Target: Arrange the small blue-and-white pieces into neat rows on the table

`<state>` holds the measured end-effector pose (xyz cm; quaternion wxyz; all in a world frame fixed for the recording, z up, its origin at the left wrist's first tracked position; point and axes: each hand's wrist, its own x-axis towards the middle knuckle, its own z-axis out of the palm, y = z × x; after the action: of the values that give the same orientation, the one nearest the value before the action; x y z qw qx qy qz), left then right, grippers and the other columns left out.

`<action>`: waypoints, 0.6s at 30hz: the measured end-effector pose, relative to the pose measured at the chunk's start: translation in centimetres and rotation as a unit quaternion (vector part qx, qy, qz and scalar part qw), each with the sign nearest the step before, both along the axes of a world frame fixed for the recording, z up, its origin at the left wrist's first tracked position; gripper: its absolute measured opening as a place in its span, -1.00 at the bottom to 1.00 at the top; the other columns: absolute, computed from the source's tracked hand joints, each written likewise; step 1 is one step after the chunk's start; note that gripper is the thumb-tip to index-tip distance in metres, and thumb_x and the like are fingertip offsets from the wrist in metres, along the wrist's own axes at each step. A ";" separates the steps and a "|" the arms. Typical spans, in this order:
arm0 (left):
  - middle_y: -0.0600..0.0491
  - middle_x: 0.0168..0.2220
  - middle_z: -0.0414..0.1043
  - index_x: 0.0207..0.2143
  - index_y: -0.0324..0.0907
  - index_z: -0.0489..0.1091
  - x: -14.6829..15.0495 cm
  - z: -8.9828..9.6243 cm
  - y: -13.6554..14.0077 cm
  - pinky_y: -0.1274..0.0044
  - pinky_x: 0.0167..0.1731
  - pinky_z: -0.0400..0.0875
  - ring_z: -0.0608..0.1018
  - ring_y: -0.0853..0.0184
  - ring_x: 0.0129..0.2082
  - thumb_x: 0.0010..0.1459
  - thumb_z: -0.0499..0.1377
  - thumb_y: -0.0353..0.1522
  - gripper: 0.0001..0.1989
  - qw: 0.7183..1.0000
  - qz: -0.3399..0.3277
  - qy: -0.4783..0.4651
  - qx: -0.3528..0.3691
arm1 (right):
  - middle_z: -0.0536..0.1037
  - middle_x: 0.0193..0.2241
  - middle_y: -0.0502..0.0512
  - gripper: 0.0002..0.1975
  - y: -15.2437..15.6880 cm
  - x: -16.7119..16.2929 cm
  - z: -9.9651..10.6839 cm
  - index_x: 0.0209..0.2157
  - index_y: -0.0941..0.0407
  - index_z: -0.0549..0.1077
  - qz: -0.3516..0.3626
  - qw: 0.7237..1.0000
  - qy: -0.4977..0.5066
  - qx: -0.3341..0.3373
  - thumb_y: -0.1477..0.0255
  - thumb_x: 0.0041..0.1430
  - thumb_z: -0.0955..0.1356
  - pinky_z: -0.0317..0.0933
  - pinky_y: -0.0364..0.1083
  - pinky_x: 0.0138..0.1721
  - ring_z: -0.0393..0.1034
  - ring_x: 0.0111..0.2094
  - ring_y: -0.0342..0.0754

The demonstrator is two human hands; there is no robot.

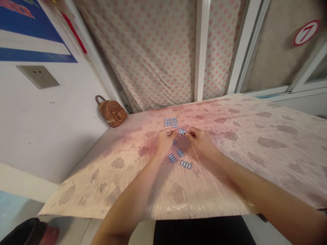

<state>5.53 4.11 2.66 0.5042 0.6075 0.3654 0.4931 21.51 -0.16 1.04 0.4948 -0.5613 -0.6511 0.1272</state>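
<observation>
The left hand [166, 136] and right hand [200, 139], fingers pinched, grip one striped piece [182, 131]; the grid [174, 119] at 12 o'clock seems part-built, loose pieces [172, 158] toward 6 o'clock remaining.

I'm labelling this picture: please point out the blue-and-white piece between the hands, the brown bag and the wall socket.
Blue-and-white piece [182, 131], head view: its upper face.
Brown bag [113, 113], head view: its body.
Wall socket [38, 77], head view: its faceplate.

Blue-and-white striped pieces [186, 165]

Held piece [182, 131]: just right of frame centre.
Clustered pieces [174, 121]: close rows, frame centre.
Loose pieces [172, 158]: three, flat, variously angled, below centre.
Partly hidden piece [174, 142]: just above these.
</observation>
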 end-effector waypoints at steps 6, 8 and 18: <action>-0.05 -0.29 0.62 -0.26 -0.25 0.58 0.1 -0.2 0.0 0.50 -0.33 0.49 0.64 0.26 -0.33 0.09 0.26 -0.37 -0.82 1.000 -0.011 0.004 0.002 | 0.49 -0.53 0.03 -0.80 0.1 0.1 -0.1 -0.43 0.10 0.46 -0.005 1.000 -0.006 -0.004 0.36 0.21 0.28 0.07 -0.11 -0.44 0.33 -0.49 -0.09; -0.05 -0.29 0.62 -0.26 -0.25 0.59 0.2 -0.4 0.1 0.50 -0.33 0.49 0.64 0.27 -0.34 0.08 0.27 -0.37 -0.82 1.000 -0.010 0.005 0.000 | 0.48 -0.53 0.02 -0.80 0.1 0.1 -0.1 -0.45 0.10 0.44 -0.006 1.000 -0.009 -0.006 0.34 0.21 0.28 0.06 -0.11 -0.44 0.32 -0.49 -0.10; -0.04 -0.31 0.62 -0.33 -0.24 0.59 0.2 0.0 -0.2 0.53 -0.35 0.47 0.62 0.30 -0.37 0.03 0.32 -0.33 -0.84 1.000 -0.008 -0.013 -0.024 | 0.47 -0.49 -0.01 -0.87 0.1 0.2 -0.5 -0.30 0.09 0.41 -0.022 1.000 0.000 0.008 0.32 0.20 0.32 0.11 -0.13 -0.43 0.35 -0.47 -0.10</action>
<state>5.73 3.92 2.65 0.5276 0.5918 0.3659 0.4874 21.67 -0.07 0.51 0.5022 -0.5711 -0.6398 0.1111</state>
